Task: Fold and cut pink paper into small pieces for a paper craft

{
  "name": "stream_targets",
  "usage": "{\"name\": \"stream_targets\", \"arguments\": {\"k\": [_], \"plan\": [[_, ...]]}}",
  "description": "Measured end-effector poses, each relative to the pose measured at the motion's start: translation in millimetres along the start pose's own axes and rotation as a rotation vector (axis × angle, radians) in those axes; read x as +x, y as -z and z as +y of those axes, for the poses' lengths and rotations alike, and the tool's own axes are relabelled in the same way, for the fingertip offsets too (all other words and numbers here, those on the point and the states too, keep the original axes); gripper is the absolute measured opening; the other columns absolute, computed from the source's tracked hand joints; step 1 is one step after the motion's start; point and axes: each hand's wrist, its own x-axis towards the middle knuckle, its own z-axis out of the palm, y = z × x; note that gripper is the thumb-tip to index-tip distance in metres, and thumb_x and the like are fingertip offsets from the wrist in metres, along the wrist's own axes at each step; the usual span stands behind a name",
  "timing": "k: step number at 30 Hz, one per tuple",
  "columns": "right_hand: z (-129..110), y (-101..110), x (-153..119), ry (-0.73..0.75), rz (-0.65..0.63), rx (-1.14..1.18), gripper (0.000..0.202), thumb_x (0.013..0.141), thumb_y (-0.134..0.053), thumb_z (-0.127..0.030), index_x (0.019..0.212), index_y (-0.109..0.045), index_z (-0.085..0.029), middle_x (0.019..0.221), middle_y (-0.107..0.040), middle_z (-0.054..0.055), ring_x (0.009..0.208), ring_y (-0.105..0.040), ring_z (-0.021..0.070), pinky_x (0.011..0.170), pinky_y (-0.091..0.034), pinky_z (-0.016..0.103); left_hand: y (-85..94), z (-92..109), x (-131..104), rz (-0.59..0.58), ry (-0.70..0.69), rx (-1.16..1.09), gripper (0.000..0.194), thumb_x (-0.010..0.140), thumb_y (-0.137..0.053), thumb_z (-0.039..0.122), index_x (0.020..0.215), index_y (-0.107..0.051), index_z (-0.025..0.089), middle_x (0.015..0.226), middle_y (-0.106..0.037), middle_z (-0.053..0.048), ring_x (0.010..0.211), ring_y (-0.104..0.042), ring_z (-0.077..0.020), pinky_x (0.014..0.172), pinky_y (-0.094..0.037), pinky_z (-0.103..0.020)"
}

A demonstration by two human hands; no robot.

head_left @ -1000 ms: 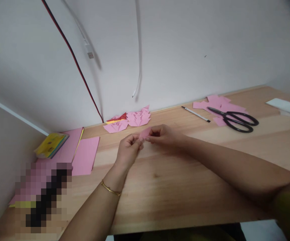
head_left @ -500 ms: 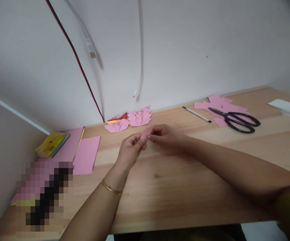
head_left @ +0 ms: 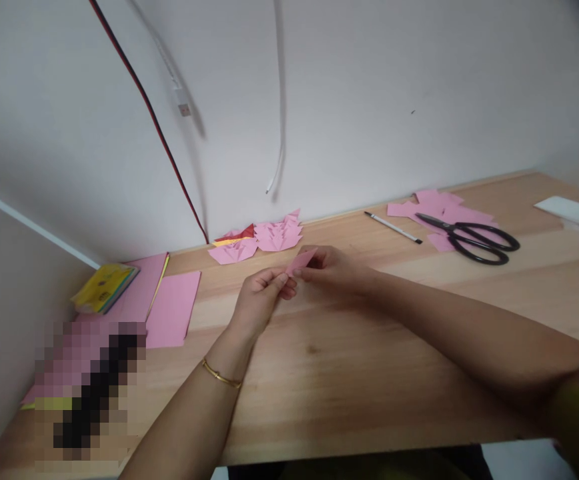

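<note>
L forearm [head_left: 184, 413] in fr. 7 o'clock; R forearm [head_left: 449, 320] fr. 4 o'clock. L hand [head_left: 257, 300], R hand [head_left: 339, 267]: fingers curled, both pinching sm. pink paper [head_left: 302, 261], approx. ctr., over desk [head_left: 349, 387]. Vs. 1 s ago: paper's pointed end shows farther twd. 2 o'clock.

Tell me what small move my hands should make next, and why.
Perhaps press the pink paper flat with your right hand while your left hand steadies it: both hands pinch it, and folded papers lie by the wall.
</note>
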Motion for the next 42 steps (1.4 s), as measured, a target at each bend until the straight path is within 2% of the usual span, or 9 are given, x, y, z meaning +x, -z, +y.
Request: {"name": "stream_targets", "arguments": {"k": [5,11,15,18,26,32,38,42], "plan": [[3.4,-2.6,1.3,-0.035,0.019,0.036,0.019,0.076,-0.063,-0.034,0.079,-0.063,-0.015,0.073,-0.059,0.001,0.069,-0.055,0.0124,0.063,-0.042,0.025,-0.6,-4.9,2.5,0.011,-0.021,-0.021,0.016,0.072,-0.069,0.026,0.080,-0.068,0.012,0.067,-0.063,-0.002,0.059,-0.055,-0.0087,0.061,-0.043,-0.023],[2.2,-2.7,-0.2,0.064,0.066,-0.011,0.016,0.073,-0.064,-0.026,0.085,-0.060,-0.017,0.081,-0.058,0.000,0.075,-0.052,0.0123,0.067,-0.039,0.025,1.2,-4.6,0.8,0.031,-0.025,0.093,0.016,0.072,-0.068,0.028,0.074,-0.066,0.013,0.061,-0.061,-0.001,0.056,-0.052,-0.0089,0.059,-0.041,-0.023],[-1.0,-3.9,-3.2,-0.038,-0.007,0.046,0.011,0.076,-0.059,-0.027,0.081,-0.058,-0.017,0.062,-0.050,-0.004,0.057,-0.042,0.0083,0.054,-0.032,0.022,0.5,-4.1,-0.7,0.025,-0.023,0.112,0.016,0.073,-0.066,0.028,0.075,-0.065,0.012,0.061,-0.061,-0.001,0.057,-0.052,-0.0092,0.059,-0.040,-0.023],[-1.2,-6.2,-5.0,-0.080,-0.012,0.082,0.010,0.076,-0.058,-0.026,0.079,-0.057,-0.017,0.059,-0.046,-0.005,0.053,-0.038,0.0067,0.050,-0.027,0.020,0.1,-5.6,-0.5,0.026,-0.021,0.073,0.013,0.073,-0.065,0.026,0.075,-0.064,0.013,0.058,-0.059,0.000,0.055,-0.052,-0.0090,0.058,-0.039,-0.023],[1.5,-3.2,-3.9,0.022,-0.094,0.089,0.013,0.079,-0.059,-0.028,0.076,-0.056,-0.016,0.072,-0.061,0.001,0.068,-0.056,0.0110,0.063,-0.041,0.024,1.7,-5.5,0.3,-0.047,0.012,-0.003,0.010,0.075,-0.062,0.022,0.077,-0.066,0.012,0.057,-0.059,0.000,0.053,-0.051,-0.0094,0.056,-0.038,-0.023],[2.2,0.9,-2.4,0.063,-0.161,0.076,0.016,0.080,-0.060,-0.031,0.079,-0.057,-0.015,0.076,-0.065,0.003,0.076,-0.061,0.0136,0.073,-0.046,0.028,0.8,-1.9,-1.8,-0.089,0.032,-0.029,0.020,0.078,-0.063,0.030,0.075,-0.066,0.011,0.062,-0.061,-0.002,0.055,-0.053,-0.0098,0.058,-0.040,-0.024],[2.3,2.7,-1.7,0.003,-0.090,0.049,0.018,0.076,-0.065,-0.029,0.086,-0.057,-0.016,0.081,-0.063,0.002,0.075,-0.058,0.0122,0.067,-0.045,0.024,0.1,-2.7,-0.2,-0.063,0.022,0.005,0.019,0.075,-0.067,0.030,0.076,-0.066,0.011,0.060,-0.061,-0.001,0.055,-0.053,-0.0094,0.059,-0.040,-0.024],[4.4,3.1,-0.5,-0.065,-0.093,0.072,0.014,0.078,-0.062,-0.028,0.084,-0.058,-0.015,0.074,-0.062,0.001,0.070,-0.057,0.0114,0.065,-0.042,0.023,2.0,-4.6,0.9,-0.052,-0.013,0.054,0.020,0.076,-0.066,0.031,0.079,-0.067,0.012,0.063,-0.062,-0.002,0.056,-0.053,-0.0093,0.059,-0.041,-0.024]]}}
